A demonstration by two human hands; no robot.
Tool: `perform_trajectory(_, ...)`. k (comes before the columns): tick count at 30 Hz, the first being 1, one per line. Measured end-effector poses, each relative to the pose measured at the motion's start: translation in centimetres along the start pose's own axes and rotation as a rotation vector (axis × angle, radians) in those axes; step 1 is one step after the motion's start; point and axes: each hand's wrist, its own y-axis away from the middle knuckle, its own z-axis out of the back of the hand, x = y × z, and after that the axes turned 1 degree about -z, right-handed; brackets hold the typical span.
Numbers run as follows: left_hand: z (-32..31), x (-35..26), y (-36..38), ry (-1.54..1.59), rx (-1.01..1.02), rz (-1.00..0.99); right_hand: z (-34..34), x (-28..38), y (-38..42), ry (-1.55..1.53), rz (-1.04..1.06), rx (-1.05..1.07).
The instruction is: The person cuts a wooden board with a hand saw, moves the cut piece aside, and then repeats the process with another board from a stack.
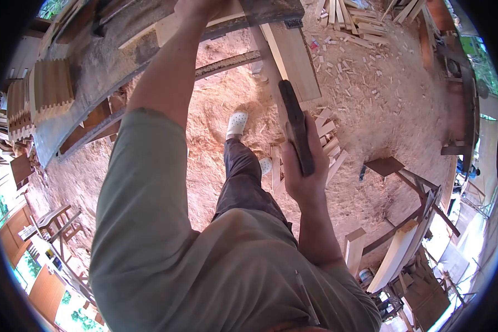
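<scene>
My right hand (pixel 307 166) is wrapped round the dark handle (pixel 296 122) of a handsaw. The long grey saw blade (pixel 263 50) runs up and away from the handle, across the edge of the workbench (pixel 105 50). Right beside the blade, a pale wooden board (pixel 299 61) juts out past the bench edge toward me. My left hand (pixel 196 8) is at the bench top, by a pale strip of wood (pixel 166 30). Its fingers are mostly cut off by the top of the view.
Sawdust and offcuts (pixel 354 83) cover the floor. Comb-edged wooden pieces (pixel 51 88) are stacked on the bench at left. A pile of sticks (pixel 348 16) lies at the top. Upright planks (pixel 393 257) and a wooden frame (pixel 426 193) stand at lower right.
</scene>
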Motion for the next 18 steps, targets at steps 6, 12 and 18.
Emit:
perform_trajectory(6, 1.1, -0.6, 0.1, 0.016, 0.087, 0.042, 0.1, 0.0, -0.4, -0.010, 0.027, -0.013)
perform_trajectory(12, 0.7, -0.5, 0.2, 0.029, 0.036, -0.012, -1.6, 0.8, -4.8, 0.017, 0.098, -0.010)
perform_trajectory(18, 0.2, 0.0, -0.5, -0.074, 0.165, 0.026, -2.3, 0.5, -6.5, -0.037, 0.120, -0.039)
